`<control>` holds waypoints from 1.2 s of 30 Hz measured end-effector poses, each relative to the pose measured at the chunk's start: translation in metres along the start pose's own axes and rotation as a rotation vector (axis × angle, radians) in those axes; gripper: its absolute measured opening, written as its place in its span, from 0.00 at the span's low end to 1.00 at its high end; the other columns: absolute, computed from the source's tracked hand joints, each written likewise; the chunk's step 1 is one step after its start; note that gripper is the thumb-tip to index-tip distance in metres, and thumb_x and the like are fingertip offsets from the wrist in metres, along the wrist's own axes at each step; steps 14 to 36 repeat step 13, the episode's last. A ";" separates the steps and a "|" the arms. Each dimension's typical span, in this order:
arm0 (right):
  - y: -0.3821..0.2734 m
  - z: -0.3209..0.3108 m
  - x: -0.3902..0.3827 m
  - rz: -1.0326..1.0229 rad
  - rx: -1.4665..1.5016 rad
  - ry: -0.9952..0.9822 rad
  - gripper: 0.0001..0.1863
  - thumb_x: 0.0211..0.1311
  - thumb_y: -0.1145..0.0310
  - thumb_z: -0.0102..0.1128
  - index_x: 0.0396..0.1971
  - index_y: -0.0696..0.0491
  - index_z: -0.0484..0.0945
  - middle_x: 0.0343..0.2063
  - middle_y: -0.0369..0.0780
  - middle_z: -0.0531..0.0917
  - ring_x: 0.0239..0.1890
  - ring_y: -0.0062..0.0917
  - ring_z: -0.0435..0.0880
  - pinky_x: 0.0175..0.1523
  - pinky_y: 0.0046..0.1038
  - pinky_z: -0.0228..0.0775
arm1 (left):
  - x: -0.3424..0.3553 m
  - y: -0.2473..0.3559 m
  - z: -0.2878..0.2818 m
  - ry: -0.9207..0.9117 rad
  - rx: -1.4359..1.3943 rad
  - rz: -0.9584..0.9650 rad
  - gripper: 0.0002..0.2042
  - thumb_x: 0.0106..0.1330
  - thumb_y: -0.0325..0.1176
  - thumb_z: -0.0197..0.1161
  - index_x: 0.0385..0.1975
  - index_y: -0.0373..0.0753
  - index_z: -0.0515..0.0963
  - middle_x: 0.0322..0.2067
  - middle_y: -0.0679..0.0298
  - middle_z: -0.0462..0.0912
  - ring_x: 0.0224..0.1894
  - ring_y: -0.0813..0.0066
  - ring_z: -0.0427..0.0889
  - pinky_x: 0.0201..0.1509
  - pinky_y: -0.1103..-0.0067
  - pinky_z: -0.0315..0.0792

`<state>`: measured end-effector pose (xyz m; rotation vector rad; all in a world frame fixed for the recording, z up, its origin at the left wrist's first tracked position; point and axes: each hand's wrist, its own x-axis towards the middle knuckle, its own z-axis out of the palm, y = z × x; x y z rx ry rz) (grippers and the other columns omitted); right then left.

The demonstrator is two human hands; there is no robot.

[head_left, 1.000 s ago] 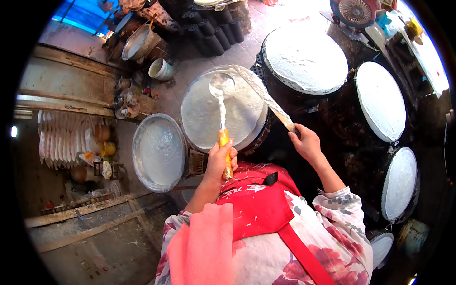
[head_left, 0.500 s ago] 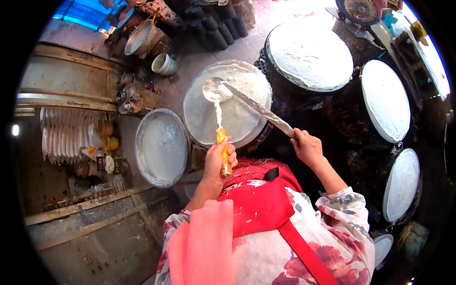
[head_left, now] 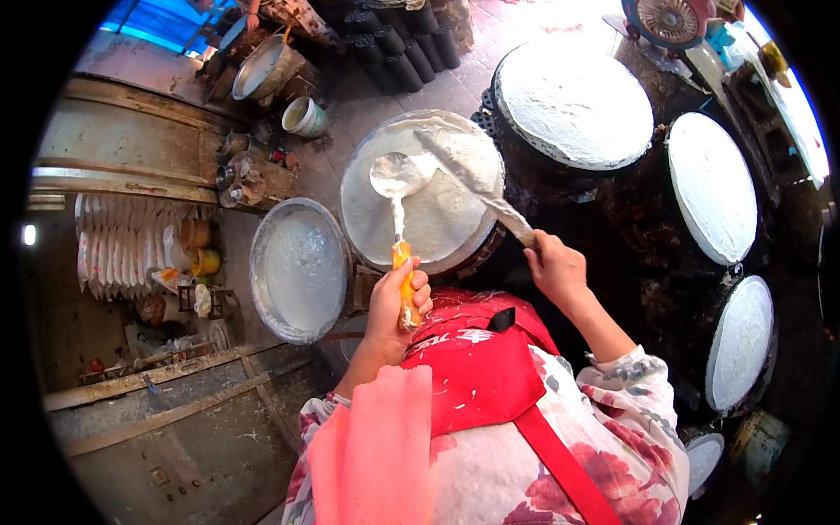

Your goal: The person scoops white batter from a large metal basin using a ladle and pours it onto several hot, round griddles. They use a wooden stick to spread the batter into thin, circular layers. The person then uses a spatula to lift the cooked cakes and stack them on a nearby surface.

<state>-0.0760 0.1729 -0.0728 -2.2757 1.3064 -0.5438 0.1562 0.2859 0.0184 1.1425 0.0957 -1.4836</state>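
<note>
My left hand (head_left: 385,306) is wrapped round the yellow-orange handle of a ladle (head_left: 392,177), its wide bowl over a large round pan (head_left: 360,247) in front of me. White batter coats the ladle's bowl and neck. In my right hand (head_left: 560,269) I grip the near end of a long flat spatula (head_left: 472,185), smeared with white. Its blade slants across the right half of the pan, its far end beyond the ladle's bowl. A thick white layer spreads over the pan. Whether the ladle touches that layer I cannot tell.
A wide basin of white batter (head_left: 302,273) stands left of the pan. To the right are several round griddles (head_left: 573,105) covered in white. Black coal cylinders (head_left: 398,52) are stacked at the back, near a small bucket (head_left: 304,118). A fan (head_left: 665,19) stands far right.
The spatula's blade has swung away from the ladle's bowl, toward the pan's far right. The ladle has shifted slightly left and nearer me. More thick white now shows on the pan's right side.
</note>
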 end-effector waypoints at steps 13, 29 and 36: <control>0.012 0.028 0.082 -0.042 -0.232 -0.097 0.11 0.54 0.67 0.57 0.32 0.58 0.71 0.25 0.47 0.80 0.26 0.40 0.82 0.31 0.38 0.74 | -0.001 0.005 -0.012 -0.044 -0.042 -0.050 0.10 0.69 0.37 0.49 0.43 0.39 0.67 0.22 0.69 0.64 0.17 0.82 0.63 0.19 0.84 0.61; 0.012 0.028 0.082 -0.042 -0.232 -0.097 0.11 0.54 0.67 0.57 0.32 0.58 0.71 0.25 0.47 0.80 0.26 0.40 0.82 0.31 0.38 0.74 | -0.001 0.005 -0.012 -0.044 -0.042 -0.050 0.10 0.69 0.37 0.49 0.43 0.39 0.67 0.22 0.69 0.64 0.17 0.82 0.63 0.19 0.84 0.61; 0.012 0.028 0.082 -0.042 -0.232 -0.097 0.11 0.54 0.67 0.57 0.32 0.58 0.71 0.25 0.47 0.80 0.26 0.40 0.82 0.31 0.38 0.74 | -0.001 0.005 -0.012 -0.044 -0.042 -0.050 0.10 0.69 0.37 0.49 0.43 0.39 0.67 0.22 0.69 0.64 0.17 0.82 0.63 0.19 0.84 0.61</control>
